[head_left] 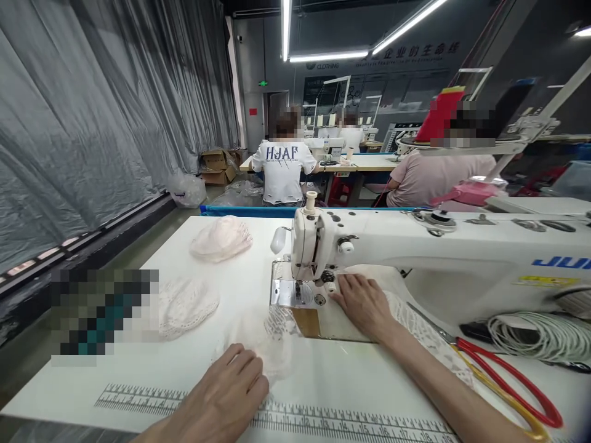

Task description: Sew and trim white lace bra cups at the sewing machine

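Observation:
My left hand [231,381] is on the table in front of the sewing machine [415,240], fingers curled and closed on the near edge of a sheer white lace piece [263,335]. The lace's far side reaches the machine bed beside the needle plate [286,293]. My right hand [364,304] lies on the bed right of the needle, fingers stretched out and flat. White cloth [385,277] with a lace edge [415,323] spreads behind and beside that hand. The presser foot [299,289] has no cloth visible beneath it.
Two more pale lace pieces, one at the back [221,238] and one nearer [187,306], lie on the left. Red-handled scissors [512,375] and coiled white cord [530,335] are at right. A printed ruler [332,421] runs along the front. Co-workers sit beyond.

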Tool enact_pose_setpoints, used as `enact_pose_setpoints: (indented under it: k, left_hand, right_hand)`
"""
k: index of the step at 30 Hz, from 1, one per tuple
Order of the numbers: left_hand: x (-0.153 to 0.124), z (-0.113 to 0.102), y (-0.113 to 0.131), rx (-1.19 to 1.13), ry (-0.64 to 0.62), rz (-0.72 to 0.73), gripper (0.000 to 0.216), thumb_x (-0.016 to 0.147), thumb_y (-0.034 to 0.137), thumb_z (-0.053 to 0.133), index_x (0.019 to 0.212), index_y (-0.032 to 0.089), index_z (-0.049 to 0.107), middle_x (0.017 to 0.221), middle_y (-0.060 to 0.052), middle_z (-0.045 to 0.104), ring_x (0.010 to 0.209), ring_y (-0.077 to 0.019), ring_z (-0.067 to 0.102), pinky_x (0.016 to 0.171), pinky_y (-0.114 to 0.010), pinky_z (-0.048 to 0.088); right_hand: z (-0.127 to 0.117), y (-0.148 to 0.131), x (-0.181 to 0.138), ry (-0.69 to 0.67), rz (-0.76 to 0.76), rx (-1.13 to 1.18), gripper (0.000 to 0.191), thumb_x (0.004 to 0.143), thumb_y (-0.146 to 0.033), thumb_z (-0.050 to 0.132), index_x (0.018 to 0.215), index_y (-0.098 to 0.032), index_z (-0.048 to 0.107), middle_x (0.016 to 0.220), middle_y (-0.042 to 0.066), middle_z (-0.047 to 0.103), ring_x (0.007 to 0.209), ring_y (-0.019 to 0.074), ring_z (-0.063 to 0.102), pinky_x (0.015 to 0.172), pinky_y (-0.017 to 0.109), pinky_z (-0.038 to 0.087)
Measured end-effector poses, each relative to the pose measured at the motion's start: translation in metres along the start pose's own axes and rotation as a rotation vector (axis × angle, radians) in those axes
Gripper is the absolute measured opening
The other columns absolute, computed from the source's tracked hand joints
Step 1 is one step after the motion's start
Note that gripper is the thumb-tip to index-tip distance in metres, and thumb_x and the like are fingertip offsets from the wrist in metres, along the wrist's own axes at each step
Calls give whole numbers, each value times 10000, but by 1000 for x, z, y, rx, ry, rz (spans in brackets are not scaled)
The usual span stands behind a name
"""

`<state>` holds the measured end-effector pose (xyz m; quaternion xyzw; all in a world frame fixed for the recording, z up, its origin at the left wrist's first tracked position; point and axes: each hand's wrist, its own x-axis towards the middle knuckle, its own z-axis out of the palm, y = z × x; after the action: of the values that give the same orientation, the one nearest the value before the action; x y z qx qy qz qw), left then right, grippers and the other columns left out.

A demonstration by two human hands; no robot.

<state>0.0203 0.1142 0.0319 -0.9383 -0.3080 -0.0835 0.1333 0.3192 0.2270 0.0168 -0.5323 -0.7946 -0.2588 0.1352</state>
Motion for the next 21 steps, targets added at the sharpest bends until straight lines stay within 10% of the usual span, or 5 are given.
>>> enact_pose_setpoints:
  k: [8,13,21]
  left_hand:
    - [29,-35,-9,-323,-92,-140,147,896,97,408,981,168,504,900,-36,620,827,-163,579,720,-301,419]
    - [42,-14,-23,-278,-179,-89,380,838,8,409,1174,177,464,1282,-100,511,1173,-214,473,879,-365,427]
    - [47,-12,-21,-186,-342,-281,449,802,145,593,1222,213,451,1332,-118,465,1210,-343,412,829,-481,440]
  right_hand:
    - [-47,-30,-11,-84,-142,289,411,954,-377,366,727,-151,622,663,65,642,602,178,564,663,333,351]
    - [-70,-70,-31,-112,-412,654,530,847,-621,407,1006,-142,569,928,108,611,766,199,575,692,341,419]
    - [-48,-69,-32,-30,-422,637,272,924,-73,287,927,-154,547,856,74,581,684,158,532,596,285,429]
